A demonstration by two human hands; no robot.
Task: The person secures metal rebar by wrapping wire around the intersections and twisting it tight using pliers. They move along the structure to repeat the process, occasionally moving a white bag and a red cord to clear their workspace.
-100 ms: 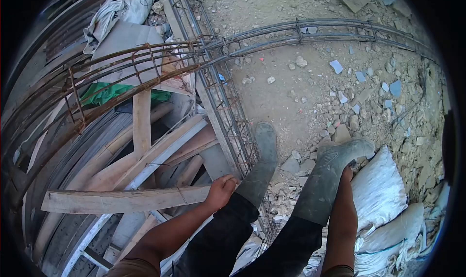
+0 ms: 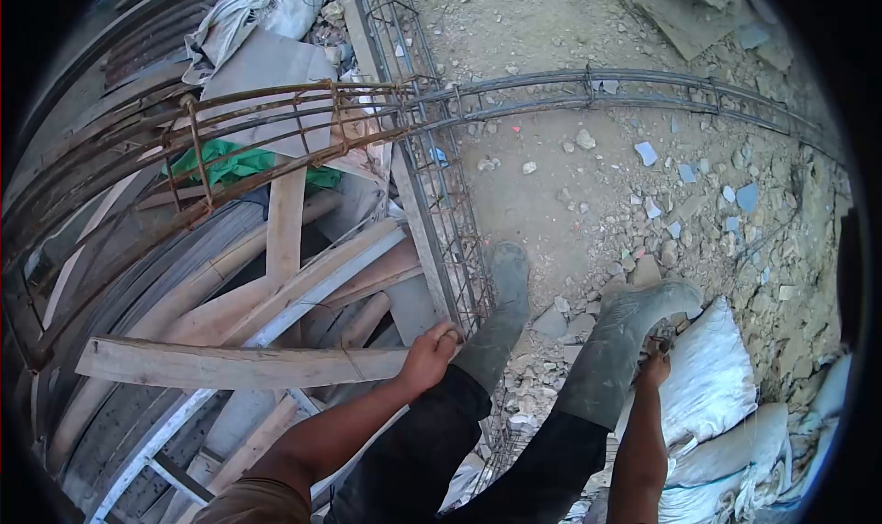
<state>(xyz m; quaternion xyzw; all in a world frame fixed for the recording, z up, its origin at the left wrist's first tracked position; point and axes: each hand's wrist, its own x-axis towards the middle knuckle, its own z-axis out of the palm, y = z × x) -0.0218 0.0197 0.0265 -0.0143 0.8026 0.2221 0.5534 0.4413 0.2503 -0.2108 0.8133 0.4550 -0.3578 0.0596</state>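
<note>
My left hand (image 2: 429, 357) is closed beside my left knee, at the right end of a rough wooden plank (image 2: 230, 366). Its fingers curl near the lower end of a long rebar cage (image 2: 446, 189), and what they grip is hidden. Farther right, my right hand (image 2: 654, 366) hangs beside the shin of my right rubber boot (image 2: 614, 349), close to a white woven sack (image 2: 707, 372). Its fingers are bent around something small and dark that I cannot make out. My left rubber boot (image 2: 501, 317) stands next to the rebar cage.
A second rebar cage (image 2: 514, 100), rusty on its left part, crosses over the first. Timber offcuts (image 2: 287, 221) and a pale metal frame (image 2: 170, 446) are heaped at left, near green sheeting (image 2: 220, 164). Stones and tile shards (image 2: 647, 153) litter the dirt. More sacks (image 2: 735, 460) lie at lower right.
My right hand has come out from behind the boot, lower and slightly left, showing its fingers. The surroundings have shifted a little down and right in view. My left hand stays closed.
</note>
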